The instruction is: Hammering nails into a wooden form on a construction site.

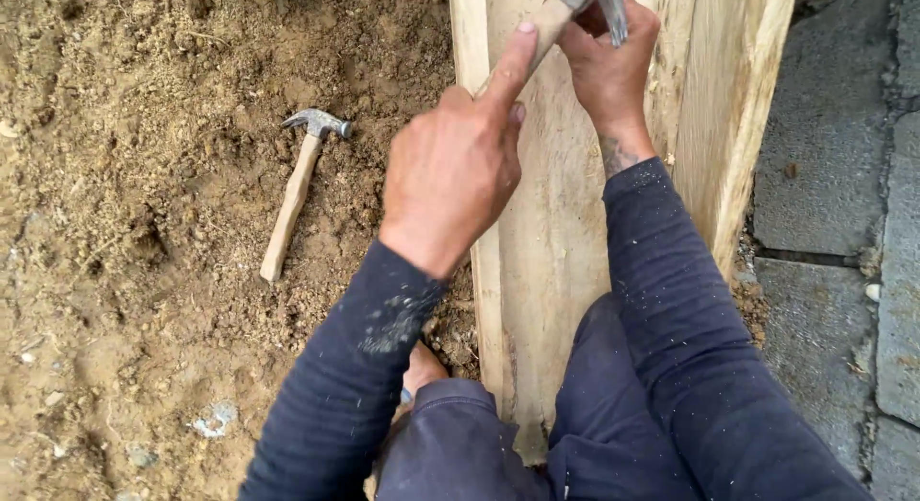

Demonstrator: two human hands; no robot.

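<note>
The left hand (450, 170) is closed around the wooden handle of a claw hammer (565, 8), index finger extended along the shaft. The right hand (609, 65) is wrapped near the steel head, at the top edge of view. Both bear on an upright stack of rough-sawn wooden planks (556, 233). The hammer is judged head-heavy and rigid; the dry handle gives a sure hold. The plank edges look splintery. Stone paving (824, 175) borders the right. Loose soil (144, 175) to the left offers open room, where a second claw hammer (297, 190) lies apart, untouched.
</note>
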